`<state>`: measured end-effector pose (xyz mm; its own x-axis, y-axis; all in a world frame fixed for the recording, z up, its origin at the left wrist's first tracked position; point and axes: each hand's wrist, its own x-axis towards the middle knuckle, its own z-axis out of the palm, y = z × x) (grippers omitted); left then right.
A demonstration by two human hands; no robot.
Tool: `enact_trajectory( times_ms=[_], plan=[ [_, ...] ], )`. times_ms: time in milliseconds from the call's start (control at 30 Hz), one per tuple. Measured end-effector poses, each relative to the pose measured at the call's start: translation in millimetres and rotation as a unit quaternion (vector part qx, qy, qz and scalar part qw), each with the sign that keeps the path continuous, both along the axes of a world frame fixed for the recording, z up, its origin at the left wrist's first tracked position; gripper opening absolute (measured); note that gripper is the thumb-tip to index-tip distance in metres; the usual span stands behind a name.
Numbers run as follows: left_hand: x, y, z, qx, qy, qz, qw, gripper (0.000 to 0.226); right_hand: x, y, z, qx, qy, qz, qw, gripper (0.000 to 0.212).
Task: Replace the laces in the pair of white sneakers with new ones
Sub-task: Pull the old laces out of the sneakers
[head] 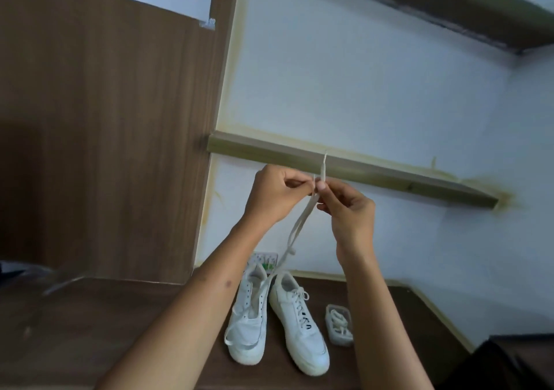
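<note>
Two white sneakers stand side by side on the dark wooden table (90,329). The left sneaker (248,323) has open eyelets and a white lace (295,227) trailing from it up into my hands. The right sneaker (299,323) is laced and tied. My left hand (275,193) and my right hand (347,209) are raised high above the shoes, both pinching the two ends of that lace together; one tip sticks up above my right thumb. A small clear packet with a coiled white lace (338,325) lies just right of the right sneaker.
A white wall with a narrow wooden ledge (374,173) runs behind my hands. A brown wooden panel (105,119) stands at the left. A white socket plate (265,260) sits on the wall behind the shoes. A dark object (509,362) fills the bottom right corner.
</note>
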<state>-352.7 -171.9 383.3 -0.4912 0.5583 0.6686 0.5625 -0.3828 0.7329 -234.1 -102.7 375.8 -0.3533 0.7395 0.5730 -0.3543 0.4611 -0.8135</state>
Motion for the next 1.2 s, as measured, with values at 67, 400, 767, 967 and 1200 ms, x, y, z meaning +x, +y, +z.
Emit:
enact_trajectory(
  times_ms=[67,400,767,967,1200],
  plan=[
    [2,-5,10,0.018,-0.01,0.003,1.0,0.005,5,-6,6,0.006,-0.001,-0.012,1.0,0.007],
    [11,-18,45,0.011,-0.062,-0.144,0.987,0.015,15,-21,25,0.026,-0.02,-0.005,0.999,0.006],
    [12,-19,47,0.054,-0.106,-0.133,0.984,0.017,17,-28,23,-0.024,-0.109,0.168,0.979,0.023],
    [-20,-9,39,0.104,-0.289,-0.08,0.948,0.019,37,-14,17,0.001,-0.227,0.086,0.97,0.025],
    [-62,4,12,0.107,-0.375,0.016,0.921,0.019,62,-2,20,-0.004,-0.253,0.018,0.967,0.028]
  ],
)
